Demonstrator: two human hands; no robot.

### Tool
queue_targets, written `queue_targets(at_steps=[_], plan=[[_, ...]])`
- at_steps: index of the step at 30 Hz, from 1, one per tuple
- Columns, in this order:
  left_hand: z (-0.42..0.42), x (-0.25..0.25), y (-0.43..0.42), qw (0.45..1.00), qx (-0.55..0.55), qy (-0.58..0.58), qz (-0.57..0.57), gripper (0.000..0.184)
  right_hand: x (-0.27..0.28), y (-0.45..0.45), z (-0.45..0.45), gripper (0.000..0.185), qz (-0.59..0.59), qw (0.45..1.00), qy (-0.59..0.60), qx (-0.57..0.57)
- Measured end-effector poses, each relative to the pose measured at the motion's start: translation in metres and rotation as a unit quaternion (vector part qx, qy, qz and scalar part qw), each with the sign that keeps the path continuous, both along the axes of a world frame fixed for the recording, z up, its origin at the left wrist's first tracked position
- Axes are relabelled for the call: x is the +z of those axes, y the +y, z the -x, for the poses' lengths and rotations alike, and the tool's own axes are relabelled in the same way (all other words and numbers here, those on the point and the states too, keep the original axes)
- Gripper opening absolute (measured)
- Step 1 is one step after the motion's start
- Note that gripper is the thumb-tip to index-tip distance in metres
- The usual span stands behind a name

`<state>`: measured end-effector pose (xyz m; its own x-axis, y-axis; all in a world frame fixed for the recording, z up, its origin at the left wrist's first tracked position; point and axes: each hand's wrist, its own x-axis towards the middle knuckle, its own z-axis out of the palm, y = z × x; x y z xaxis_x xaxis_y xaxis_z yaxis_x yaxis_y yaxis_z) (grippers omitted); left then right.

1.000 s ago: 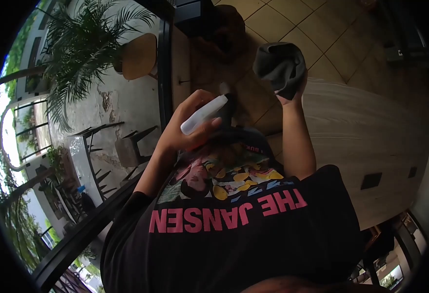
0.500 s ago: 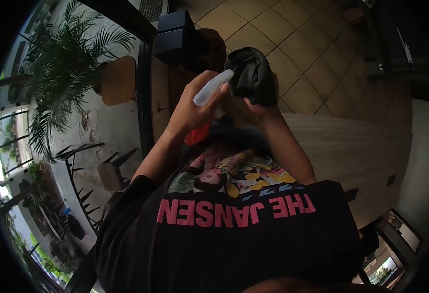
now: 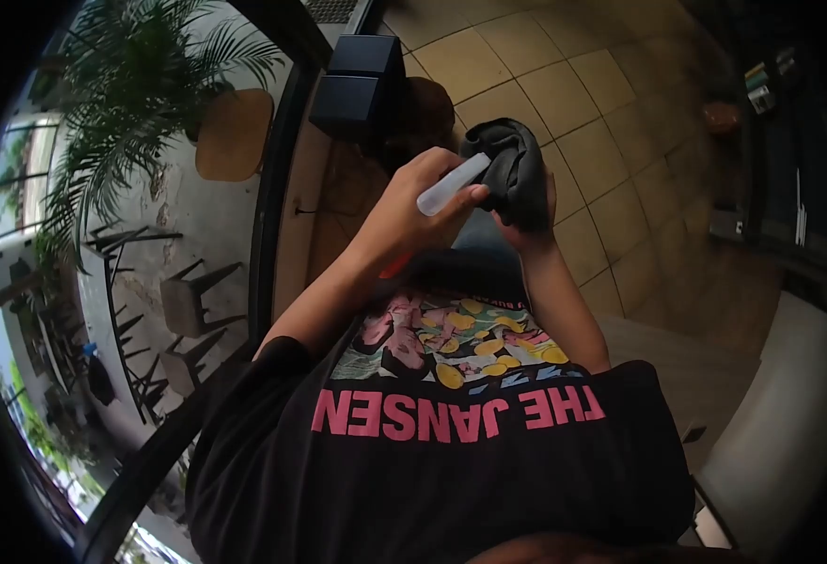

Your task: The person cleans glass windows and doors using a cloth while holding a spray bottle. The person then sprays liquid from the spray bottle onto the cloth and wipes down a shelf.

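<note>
A spray bottle with a whitish head [image 3: 450,187] is in my left hand [image 3: 411,200], whose fingers are wrapped round it; part of its red body [image 3: 393,267] shows below the hand. My right hand [image 3: 532,235] holds a dark grey, bunched-up cloth [image 3: 514,171] from beneath and from the right side, with most of its fingers hidden. The tip of the spray head meets the left edge of the cloth in the view; whether they touch, I cannot tell. Both hands are in front of my black printed shirt [image 3: 432,470].
Black boxes [image 3: 346,105] stand ahead on the left, beside a dark window frame [image 3: 272,211]. Beyond it are a palm [image 3: 117,103], a wooden seat [image 3: 235,134] and stools [image 3: 183,305]. Tiled floor [image 3: 564,99] lies ahead, and a wooden surface [image 3: 648,362] is on the right.
Since a second ago, the cloth and my right hand have moved left and my left hand has moved right, bringing the spray head to the cloth. The whole view has also shifted.
</note>
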<state>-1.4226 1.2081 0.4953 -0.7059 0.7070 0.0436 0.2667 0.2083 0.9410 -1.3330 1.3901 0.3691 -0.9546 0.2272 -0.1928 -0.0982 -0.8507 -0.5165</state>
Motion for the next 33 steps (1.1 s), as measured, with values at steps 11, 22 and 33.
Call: queue_targets(at_steps=[11, 22, 33], plan=[[0.045, -0.003, 0.132, 0.992, 0.087, -0.002, 0.095, 0.041, -0.001, 0.137, 0.08, 0.046, 0.179, 0.973, -0.039, 0.141], [0.111, 0.005, 0.237, 0.986, 0.156, 0.029, 0.048, 0.037, 0.012, 0.264, 0.161, 0.051, 0.159, 0.98, -0.024, 0.118], [0.379, -0.075, 0.22, 0.891, 0.449, 0.062, -0.035, 0.039, -0.026, 0.363, 0.269, 0.054, 0.093, 0.984, -0.097, 0.12]])
